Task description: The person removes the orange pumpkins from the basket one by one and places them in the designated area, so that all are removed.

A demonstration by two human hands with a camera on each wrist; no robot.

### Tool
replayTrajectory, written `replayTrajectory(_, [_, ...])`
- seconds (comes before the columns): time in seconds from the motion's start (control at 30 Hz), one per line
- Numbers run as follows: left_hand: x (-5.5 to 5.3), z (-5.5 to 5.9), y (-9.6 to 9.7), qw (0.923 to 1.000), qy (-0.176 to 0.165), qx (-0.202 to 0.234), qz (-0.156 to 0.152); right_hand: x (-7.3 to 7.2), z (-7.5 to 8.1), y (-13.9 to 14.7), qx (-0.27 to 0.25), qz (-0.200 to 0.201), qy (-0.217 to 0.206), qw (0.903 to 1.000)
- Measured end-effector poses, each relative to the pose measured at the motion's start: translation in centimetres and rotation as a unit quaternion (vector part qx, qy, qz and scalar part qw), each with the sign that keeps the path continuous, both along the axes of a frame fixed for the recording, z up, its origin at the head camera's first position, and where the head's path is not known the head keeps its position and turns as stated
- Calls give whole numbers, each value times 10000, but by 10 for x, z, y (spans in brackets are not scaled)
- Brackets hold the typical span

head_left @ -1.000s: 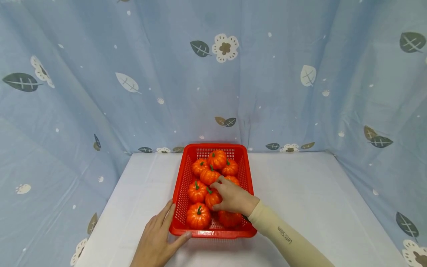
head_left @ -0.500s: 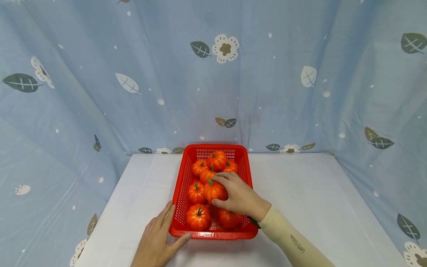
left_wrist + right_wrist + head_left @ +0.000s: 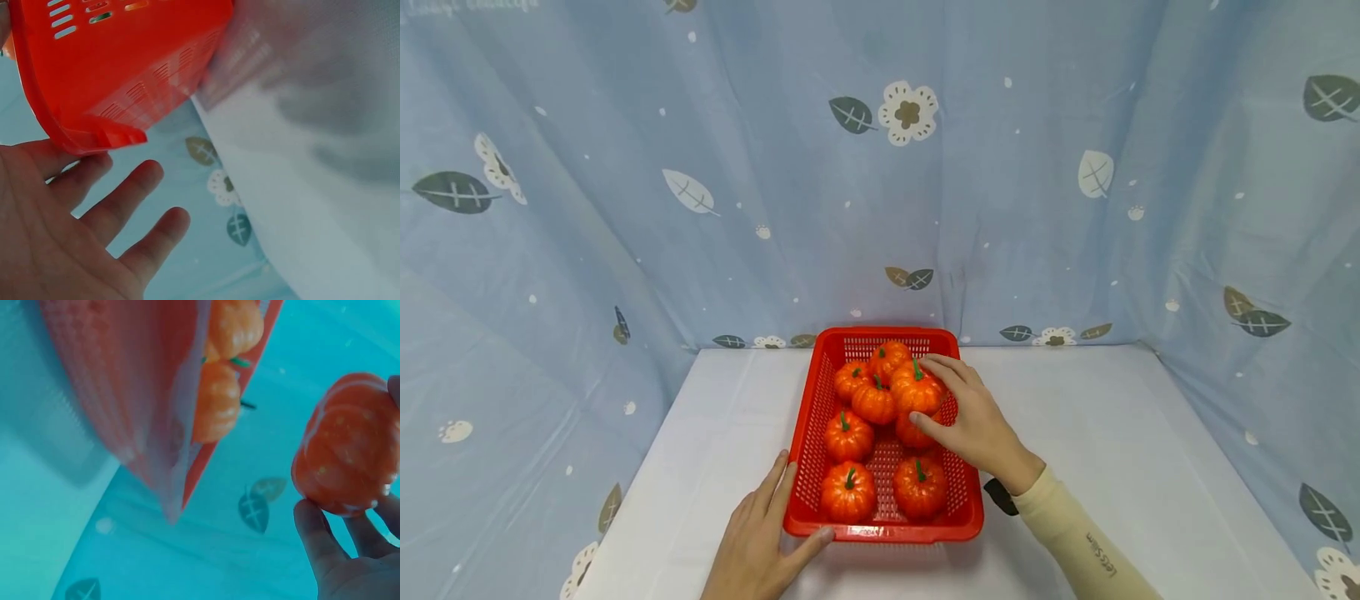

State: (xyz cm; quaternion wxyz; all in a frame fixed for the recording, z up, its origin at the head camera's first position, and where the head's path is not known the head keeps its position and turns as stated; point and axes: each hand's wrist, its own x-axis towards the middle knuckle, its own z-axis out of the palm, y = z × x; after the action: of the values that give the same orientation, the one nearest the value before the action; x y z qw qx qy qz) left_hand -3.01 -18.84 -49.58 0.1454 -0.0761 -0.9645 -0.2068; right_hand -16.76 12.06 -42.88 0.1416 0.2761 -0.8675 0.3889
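Note:
My right hand holds a small orange pumpkin with a green stem, up over the right side of the red plastic basket. In the right wrist view this pumpkin is raised beyond the basket's rim, thumb and fingertips around it. Several similar pumpkins lie in the basket, among them a front-left one and a front-right one. At the basket's front left corner, my left hand touches the rim with fairly straight, spread fingers; the left wrist view shows fingertips right at the rim.
The basket stands on a white-covered table. A blue curtain with leaf and flower prints encloses the back and both sides. One pumpkin lies partly hidden beneath the held one.
My right hand has lifted a pumpkin from the basket's middle and carried it back and right, uncovering bare basket floor between the pumpkins. The left hand stays at the corner.

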Motion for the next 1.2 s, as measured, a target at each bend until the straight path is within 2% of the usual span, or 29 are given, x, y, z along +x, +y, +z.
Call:
replayTrajectory(0.2, [0,-3,1,9998,209,10,-70,-13,-4,26,-347,-429,293,9980])
replayTrajectory(0.43, [3,-3,0,9996,268,13,-42,-32,-29,57,-752,-1203,330,9893])
replayTrajectory(0.6, [2,-2,2,9999,118,58,-14,-44,-48,72,-785,-1488,182,9856])
replayTrajectory(0.83, [1,-2,4,9999,77,73,12,-62,-73,89,-454,-1728,-177,9837])
replayTrajectory(1.2, [1,-2,4,9999,130,76,-10,-87,-98,98,329,-1715,-997,9796])
